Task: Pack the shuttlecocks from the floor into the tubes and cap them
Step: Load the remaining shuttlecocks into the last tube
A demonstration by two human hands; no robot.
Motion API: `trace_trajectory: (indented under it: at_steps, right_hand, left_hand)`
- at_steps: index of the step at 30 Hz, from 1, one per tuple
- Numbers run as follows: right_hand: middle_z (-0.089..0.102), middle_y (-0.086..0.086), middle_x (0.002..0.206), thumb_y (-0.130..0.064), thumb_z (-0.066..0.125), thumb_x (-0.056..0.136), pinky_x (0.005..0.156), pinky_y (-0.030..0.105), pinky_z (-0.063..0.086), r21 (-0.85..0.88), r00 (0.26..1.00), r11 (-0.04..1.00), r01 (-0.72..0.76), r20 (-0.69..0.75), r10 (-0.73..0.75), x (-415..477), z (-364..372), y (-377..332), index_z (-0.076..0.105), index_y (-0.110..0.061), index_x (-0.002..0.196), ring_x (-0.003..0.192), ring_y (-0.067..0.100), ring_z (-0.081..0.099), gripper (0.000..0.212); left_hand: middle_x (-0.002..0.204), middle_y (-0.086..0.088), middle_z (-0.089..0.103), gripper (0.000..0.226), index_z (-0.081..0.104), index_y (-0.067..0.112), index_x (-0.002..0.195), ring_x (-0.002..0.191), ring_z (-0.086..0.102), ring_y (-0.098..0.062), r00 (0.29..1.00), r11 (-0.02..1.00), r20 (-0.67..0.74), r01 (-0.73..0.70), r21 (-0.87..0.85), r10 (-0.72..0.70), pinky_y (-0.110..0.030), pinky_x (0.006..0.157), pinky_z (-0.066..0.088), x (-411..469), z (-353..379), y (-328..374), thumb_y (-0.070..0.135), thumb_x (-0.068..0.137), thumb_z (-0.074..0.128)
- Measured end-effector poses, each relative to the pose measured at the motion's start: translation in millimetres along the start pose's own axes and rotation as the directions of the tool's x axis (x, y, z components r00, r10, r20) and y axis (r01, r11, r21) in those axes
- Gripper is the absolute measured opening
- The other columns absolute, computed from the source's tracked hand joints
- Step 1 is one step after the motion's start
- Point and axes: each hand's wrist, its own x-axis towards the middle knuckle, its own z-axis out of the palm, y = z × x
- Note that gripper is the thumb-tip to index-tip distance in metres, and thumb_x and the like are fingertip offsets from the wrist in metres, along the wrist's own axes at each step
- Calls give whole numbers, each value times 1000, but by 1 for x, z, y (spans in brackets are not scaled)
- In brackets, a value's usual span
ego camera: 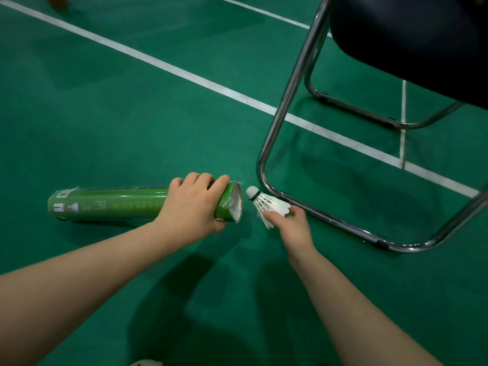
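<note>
Just left of the frame's centre, low down, my left hand (194, 204) was wrapped around the green tube (111, 203) near its open mouth, holding it roughly level close above the green floor (118, 114), while my right hand (289, 220) pinched a white shuttlecock (266, 203) by its feathers, cork end pointed at the opening and just short of it. I judged the main risk to be misalignment: the cork sat slightly above the mouth's centre line, so a careless push could catch the skirt on the rim and bend or crush feathers. Something white showed inside the mouth, perhaps shuttlecocks already stacked, though I could not tell; if the tube was nearly full, the new one might not seat. My pinch on the feathers themselves could also deform them. Right of centre, the chrome frame of a chair (285, 107) curved down close beside my right hand, crowding that wrist's room to draw back. At the bottom edge, a white object (146, 363), possibly another shuttlecock, lay partly out of view. I saw no cap anywhere.
</note>
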Motion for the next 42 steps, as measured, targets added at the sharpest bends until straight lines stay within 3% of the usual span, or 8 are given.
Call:
trace_trajectory:
  at_steps: [4, 9, 17, 20, 27, 32, 36, 42]
  right_hand:
    - [64, -1, 97, -7, 70, 79, 66, 16, 47, -60, 984, 994, 96, 158, -86, -29, -22, -24, 42, -11, 122, 77, 9, 59, 51]
    - [68, -1, 103, -23, 74, 76, 92, 35, 49, -307, 950, 925, 225, 281, -138, -61, -10, -36, 44, -20, 120, 95, 16, 64, 54]
    - [61, -10, 94, -33, 56, 91, 73, 12, 41, -71, 917, 980, 188, 369, -149, -104, 6, -45, 61, -25, 98, 87, 2, 54, 12]
    - [59, -5, 79, -26, 61, 64, 56, 7, 40, -106, 863, 978, 178, 494, -103, -113, 8, -42, 63, -15, 93, 67, -1, 53, 31]
    - [55, 5, 85, -18, 60, 58, 74, 29, 38, -310, 741, 951, 22, 643, 193, -122, -9, -36, 58, -18, 87, 81, 14, 50, 29]
    - [60, 1, 87, -17, 60, 64, 84, 36, 47, -125, 852, 992, -33, 516, 94, -134, -13, -19, 57, -19, 94, 87, 15, 56, 30]
    - [57, -4, 85, -19, 51, 90, 73, 27, 41, -21, 910, 998, -60, 409, 64, -148, -31, -12, 57, -25, 92, 76, 9, 54, 9]
    - [55, -5, 75, -29, 49, 93, 68, 26, 39, 80, 949, 992, -102, 306, 73, -178, -41, 11, 57, -24, 84, 68, 9, 53, 13]
  left_hand:
    - [94, -6, 61, 82, 46, 19, 116, 86, 57, -31, 999, 1000, 35, 15, 4, -15, -40, 71, 41, -5, -2, 4, 47, 48, 80]
    - [95, -7, 61, 80, 48, 19, 117, 87, 57, -31, 999, 1000, 32, 1, -28, -1, -41, 72, 42, -11, -11, 26, 47, 49, 78]
    - [87, -8, 62, 85, 49, 17, 112, 77, 59, -32, 998, 996, -58, -20, -91, 15, -40, 63, 44, -22, -25, 41, 44, 38, 81]
    - [85, -8, 62, 76, 54, 13, 112, 76, 59, -32, 995, 990, -98, -45, -133, 32, -40, 63, 45, -28, -34, 55, 45, 44, 67]
    - [85, -7, 62, 91, 52, 16, 113, 75, 59, -29, 980, 971, -47, -199, -128, 195, -39, 60, 45, -59, -38, 75, 53, 33, 77]
    - [87, -7, 63, 89, 54, 16, 114, 77, 60, -30, 980, 970, -11, -196, -140, 196, -40, 62, 46, -67, -42, 77, 49, 35, 80]
    - [90, -7, 62, 86, 50, 17, 116, 81, 60, -31, 977, 969, 1, -212, -127, 214, -40, 66, 46, -77, -43, 78, 46, 41, 79]
    - [89, -7, 62, 86, 48, 17, 115, 79, 60, -31, 953, 949, 45, -293, -113, 300, -41, 65, 46, -102, -42, 95, 46, 41, 79]
